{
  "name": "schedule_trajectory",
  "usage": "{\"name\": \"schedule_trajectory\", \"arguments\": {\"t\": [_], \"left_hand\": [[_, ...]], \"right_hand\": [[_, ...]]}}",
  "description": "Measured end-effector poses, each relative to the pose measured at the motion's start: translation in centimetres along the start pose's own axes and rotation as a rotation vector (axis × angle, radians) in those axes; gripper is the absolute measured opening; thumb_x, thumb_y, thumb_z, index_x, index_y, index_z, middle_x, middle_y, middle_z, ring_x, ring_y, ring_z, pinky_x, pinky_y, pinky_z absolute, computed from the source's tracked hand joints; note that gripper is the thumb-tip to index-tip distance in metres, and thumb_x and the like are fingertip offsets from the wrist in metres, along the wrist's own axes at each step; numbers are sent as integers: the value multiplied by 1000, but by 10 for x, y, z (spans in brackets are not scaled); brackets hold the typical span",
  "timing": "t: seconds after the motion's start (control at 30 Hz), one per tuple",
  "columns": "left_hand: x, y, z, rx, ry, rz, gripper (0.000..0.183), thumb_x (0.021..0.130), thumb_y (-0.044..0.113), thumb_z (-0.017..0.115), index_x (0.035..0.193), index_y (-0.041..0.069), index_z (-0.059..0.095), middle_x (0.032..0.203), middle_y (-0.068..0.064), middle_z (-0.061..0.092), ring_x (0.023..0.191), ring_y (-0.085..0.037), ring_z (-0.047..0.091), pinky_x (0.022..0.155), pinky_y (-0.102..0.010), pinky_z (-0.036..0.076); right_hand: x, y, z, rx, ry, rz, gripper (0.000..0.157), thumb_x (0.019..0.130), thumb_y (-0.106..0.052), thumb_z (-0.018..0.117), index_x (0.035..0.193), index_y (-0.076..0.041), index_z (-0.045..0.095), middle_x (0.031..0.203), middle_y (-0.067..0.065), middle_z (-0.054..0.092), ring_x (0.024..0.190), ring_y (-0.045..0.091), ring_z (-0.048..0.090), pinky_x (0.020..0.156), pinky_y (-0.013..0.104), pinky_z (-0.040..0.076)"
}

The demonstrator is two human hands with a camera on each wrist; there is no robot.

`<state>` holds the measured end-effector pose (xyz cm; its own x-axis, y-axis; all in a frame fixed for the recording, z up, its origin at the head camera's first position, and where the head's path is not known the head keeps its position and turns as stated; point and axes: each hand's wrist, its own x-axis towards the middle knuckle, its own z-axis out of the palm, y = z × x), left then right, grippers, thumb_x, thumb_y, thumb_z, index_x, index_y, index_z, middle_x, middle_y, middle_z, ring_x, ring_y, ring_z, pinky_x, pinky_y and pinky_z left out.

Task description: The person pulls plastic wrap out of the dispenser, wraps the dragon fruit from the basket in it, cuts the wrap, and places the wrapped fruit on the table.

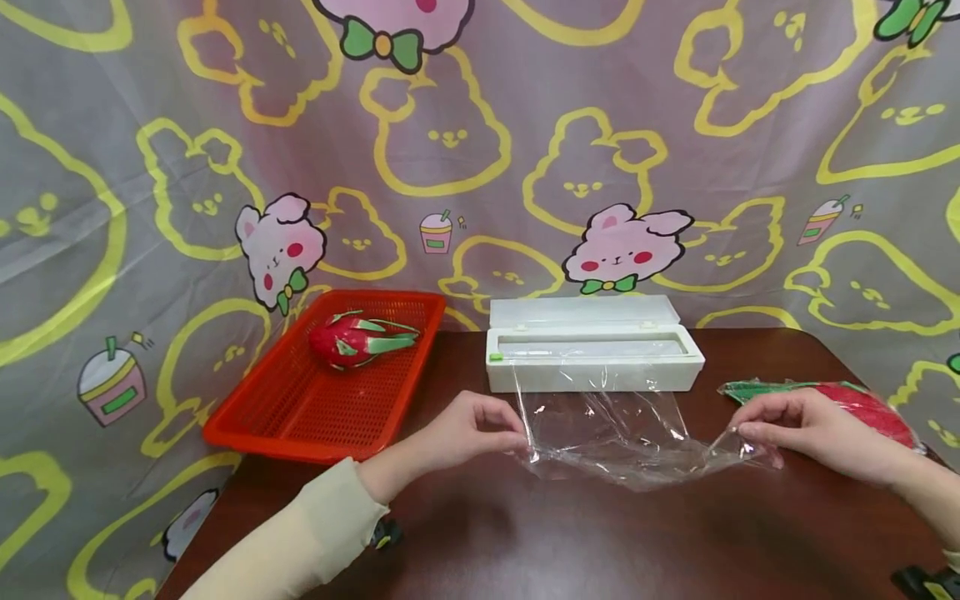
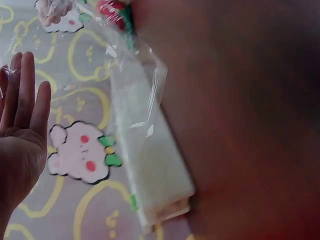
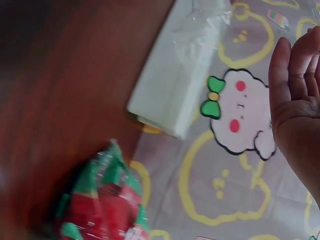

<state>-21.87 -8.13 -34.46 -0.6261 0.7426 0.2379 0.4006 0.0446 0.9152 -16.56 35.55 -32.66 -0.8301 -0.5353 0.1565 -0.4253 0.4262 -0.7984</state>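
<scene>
A sheet of clear cling film (image 1: pixel 622 462) stretches from a white dispenser box (image 1: pixel 592 377) toward me, above the table. My left hand (image 1: pixel 478 423) pinches its near left corner between thumb and fingers. At the near right corner, my right hand (image 1: pixel 797 423) pinches the film too. The film's near edge sags between the hands. The box's lid (image 1: pixel 581 312) stands raised at the back, and a small green piece (image 1: pixel 496 357) shows at the slot's left end. Just beyond my right hand lies a red and green dragon fruit (image 1: pixel 862 407) covered in shiny film, partly hidden by that hand.
An orange-red plastic basket (image 1: pixel 330 425) stands on the left of the dark brown table (image 1: pixel 555 542), with another dragon fruit (image 1: pixel 352 340) inside it. A patterned cloth (image 1: pixel 465 167) with rabbit drawings hangs behind and beside the table.
</scene>
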Motion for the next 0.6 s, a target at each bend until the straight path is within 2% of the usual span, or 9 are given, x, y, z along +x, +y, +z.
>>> {"name": "schedule_trajectory", "arguments": {"t": [0.27,0.4,0.53,0.6], "left_hand": [[-17,-19,24,-50,-178,-45,7,86,1,72,90,-5,71,81,-10,72,75,-19,69,73,-34,56],[-27,-26,33,-118,-269,-119,8,87,-1,70,89,-8,69,81,-16,72,74,-11,69,74,-35,57],[-35,-35,39,-94,-332,-140,8,87,0,70,89,-8,69,81,-18,71,73,-6,68,74,-29,56],[-38,-39,41,-64,-356,-144,8,87,1,71,88,-7,70,81,-16,72,73,-4,68,72,-25,55]], "right_hand": [[-14,25,21,150,-191,-59,29,92,12,54,104,-10,69,78,4,66,61,21,58,50,32,50],[-21,36,32,260,-319,-81,28,92,13,53,103,-8,68,79,9,65,61,26,56,50,32,51],[-26,45,45,294,-404,-106,26,91,13,55,101,-6,70,76,12,64,60,26,55,52,28,52],[-28,48,50,305,-440,-92,24,91,11,56,101,-7,71,77,13,65,60,21,55,54,27,53]]}}
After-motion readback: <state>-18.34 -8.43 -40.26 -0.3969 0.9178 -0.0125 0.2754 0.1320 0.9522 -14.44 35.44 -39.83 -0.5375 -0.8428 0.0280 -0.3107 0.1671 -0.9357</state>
